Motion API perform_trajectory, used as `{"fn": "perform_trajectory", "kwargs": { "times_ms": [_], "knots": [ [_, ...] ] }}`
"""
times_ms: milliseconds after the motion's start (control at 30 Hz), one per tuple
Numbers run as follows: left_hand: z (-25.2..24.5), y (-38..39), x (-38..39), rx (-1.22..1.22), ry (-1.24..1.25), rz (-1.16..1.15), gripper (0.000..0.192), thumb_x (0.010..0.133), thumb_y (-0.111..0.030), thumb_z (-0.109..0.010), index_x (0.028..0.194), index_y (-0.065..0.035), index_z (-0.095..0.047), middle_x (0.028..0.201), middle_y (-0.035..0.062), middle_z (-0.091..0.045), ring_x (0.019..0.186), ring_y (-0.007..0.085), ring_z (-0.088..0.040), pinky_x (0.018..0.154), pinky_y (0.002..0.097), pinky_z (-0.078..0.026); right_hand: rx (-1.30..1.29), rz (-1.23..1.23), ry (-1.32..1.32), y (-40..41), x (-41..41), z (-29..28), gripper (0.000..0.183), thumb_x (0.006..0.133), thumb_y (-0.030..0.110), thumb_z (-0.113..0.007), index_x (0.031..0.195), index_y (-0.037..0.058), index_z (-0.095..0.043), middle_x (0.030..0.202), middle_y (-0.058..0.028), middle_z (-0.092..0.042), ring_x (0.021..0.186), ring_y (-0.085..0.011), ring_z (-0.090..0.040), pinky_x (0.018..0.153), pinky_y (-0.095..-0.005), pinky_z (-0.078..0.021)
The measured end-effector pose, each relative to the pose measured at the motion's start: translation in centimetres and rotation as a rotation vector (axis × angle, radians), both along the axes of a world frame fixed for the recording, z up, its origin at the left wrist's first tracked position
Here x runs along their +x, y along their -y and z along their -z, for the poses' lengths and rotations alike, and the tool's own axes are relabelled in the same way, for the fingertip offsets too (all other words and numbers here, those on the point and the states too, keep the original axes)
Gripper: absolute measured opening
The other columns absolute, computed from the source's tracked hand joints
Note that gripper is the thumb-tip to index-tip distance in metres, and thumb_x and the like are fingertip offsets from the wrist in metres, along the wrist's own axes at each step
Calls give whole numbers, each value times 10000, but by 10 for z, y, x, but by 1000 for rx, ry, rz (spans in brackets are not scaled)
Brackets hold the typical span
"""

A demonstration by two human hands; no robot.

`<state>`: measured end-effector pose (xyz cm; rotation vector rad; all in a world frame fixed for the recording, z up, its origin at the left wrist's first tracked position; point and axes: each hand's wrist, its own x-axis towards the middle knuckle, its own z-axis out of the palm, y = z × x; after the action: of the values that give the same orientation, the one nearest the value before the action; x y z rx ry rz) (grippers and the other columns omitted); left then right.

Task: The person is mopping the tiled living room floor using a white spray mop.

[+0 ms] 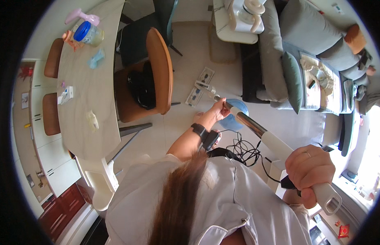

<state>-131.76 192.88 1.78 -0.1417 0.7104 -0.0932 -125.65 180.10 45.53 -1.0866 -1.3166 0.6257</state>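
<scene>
Both hands are on the pole of a flat mop (249,124), which slants from lower right to the floor ahead. My left hand (221,111), with a black watch on its wrist, grips the lower pole. My right hand (311,170), wearing a ring, is wrapped around the white upper end near the looped handle tip (332,200). On the tiled floor lies the pale rectangular mop head (191,99), with a white bracket (205,85) across it. Partly hidden behind the pole is a round blue object (236,122), possibly a bucket.
Black cables (243,147) hang tangled in front of my body. An orange-brown chair (164,73) holding a black bag stands beside the marble-patterned table (89,122). A blue-lidded jar (89,33) is on that table. A grey sofa (272,67) and a side table (231,35) bound the right.
</scene>
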Motion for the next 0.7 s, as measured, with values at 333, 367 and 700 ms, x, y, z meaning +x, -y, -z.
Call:
{"fn": "perform_trajectory", "kwargs": {
  "times_ms": [333,367,700],
  "knots": [
    [-46,-85,24,298,-64,-70,202,815,-177,-568,649,-106,-476,591,62,-581,451,117,-529,412,194,-465,82,-130,14,-28,20,20,333,774,228,-583,502,100,-440,478,-25,-469,413,-185,-484,454,-297,-446],
    [-40,-93,36,275,-68,30,201,815,-179,-555,645,-110,-473,567,43,-560,437,109,-513,413,197,-462,43,26,-18,-35,17,20,339,766,231,-583,495,100,-427,466,-17,-463,398,-180,-472,441,-288,-436],
    [-28,-76,63,330,-122,-47,117,815,-97,-502,713,-85,-445,582,8,-470,558,168,-575,563,315,-555,218,135,-23,-32,24,30,253,714,133,-625,549,102,-435,451,28,-459,357,-121,-445,395,-237,-418]
  ]
}}
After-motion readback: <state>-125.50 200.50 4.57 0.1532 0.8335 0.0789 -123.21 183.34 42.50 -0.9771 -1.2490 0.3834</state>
